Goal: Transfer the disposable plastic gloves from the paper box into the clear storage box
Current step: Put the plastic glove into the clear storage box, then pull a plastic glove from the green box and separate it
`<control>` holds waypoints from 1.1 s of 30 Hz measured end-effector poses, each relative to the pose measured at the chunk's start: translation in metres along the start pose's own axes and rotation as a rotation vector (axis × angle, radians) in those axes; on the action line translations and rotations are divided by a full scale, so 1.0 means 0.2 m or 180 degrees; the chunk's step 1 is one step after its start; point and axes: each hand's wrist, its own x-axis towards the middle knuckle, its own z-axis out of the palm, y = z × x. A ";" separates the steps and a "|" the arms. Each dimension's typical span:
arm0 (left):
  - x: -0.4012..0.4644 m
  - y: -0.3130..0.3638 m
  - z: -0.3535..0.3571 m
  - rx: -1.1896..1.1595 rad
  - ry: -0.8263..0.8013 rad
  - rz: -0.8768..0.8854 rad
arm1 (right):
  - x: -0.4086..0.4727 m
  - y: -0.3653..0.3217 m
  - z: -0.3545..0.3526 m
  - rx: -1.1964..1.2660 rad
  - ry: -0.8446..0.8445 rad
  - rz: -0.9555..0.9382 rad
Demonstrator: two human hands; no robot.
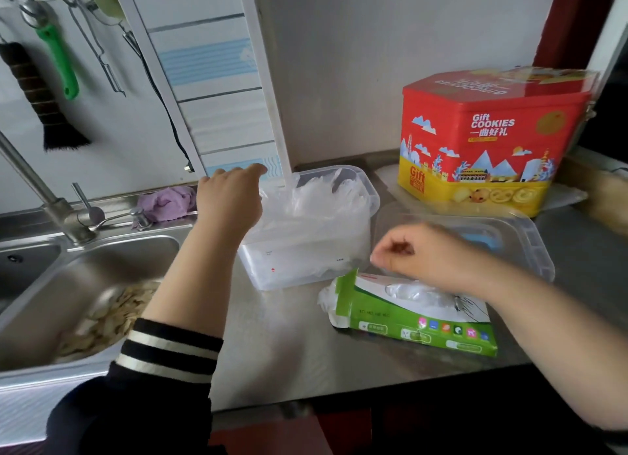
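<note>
The left hand (pixel 229 196), fingers loosely extended, rests on gloves (pixel 316 196) heaped in the clear storage box (pixel 368 196). The right hand (pixel 424 250), curled and seemingly empty, hovers above the torn paper box (pixel 414 322).

A steel counter (pixel 292 345) is seen beside a sink (pixel 112 267). On it a clear storage box (pixel 306 250), filled with thin plastic gloves (pixel 319 199), is placed near the wall. Just beside it, to the right, a clear lid (pixel 530 247) is laid flat. In front, a green and white paper box (pixel 418 322) is lying on its side. Behind the lid, a red and yellow cookie tin (pixel 489 138) is standing.
</note>
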 end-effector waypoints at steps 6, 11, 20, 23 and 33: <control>-0.23 0.24 -0.08 -0.1433 0.1364 0.0455 | -0.09 0.15 0.16 -0.0353 0.0346 0.0243; -0.51 0.53 0.11 -0.2580 0.0628 0.1352 | -0.10 0.15 0.21 -0.0226 0.0725 0.0306; -0.60 0.62 0.35 -0.2815 -0.0746 0.1412 | -0.12 0.18 0.28 -0.0428 0.1465 -0.0115; -0.60 0.61 0.34 -0.2798 -0.0589 0.1397 | -0.13 0.21 0.31 -0.0140 0.1822 -0.0247; -0.59 0.61 0.40 -0.2893 -0.0721 0.1329 | -0.14 0.22 0.24 0.1010 0.1400 0.0134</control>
